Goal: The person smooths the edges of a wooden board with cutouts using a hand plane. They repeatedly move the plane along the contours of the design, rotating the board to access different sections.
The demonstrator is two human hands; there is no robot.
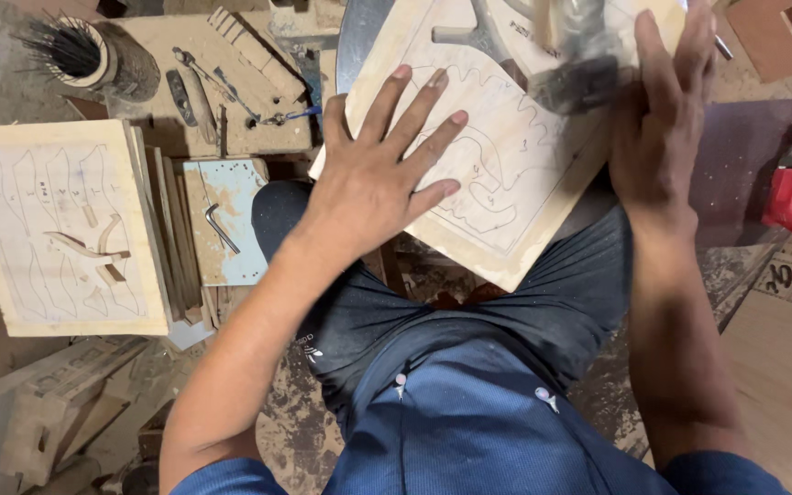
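Pale wooden board point(515, 174), pencilled curves, cut-outs

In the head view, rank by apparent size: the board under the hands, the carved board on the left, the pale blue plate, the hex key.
1-2. Board under the hands and carved board on the left: alike; the first is nearer and partly covered, so unranked.
3. Pale blue plate.
4. Hex key, lying on that plate.

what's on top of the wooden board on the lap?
Left hand lies flat on the wooden board, fingers spread over pencilled curved outlines. Right hand rests at its far edge by a blurred dark tool. Lines under the hands are hidden.
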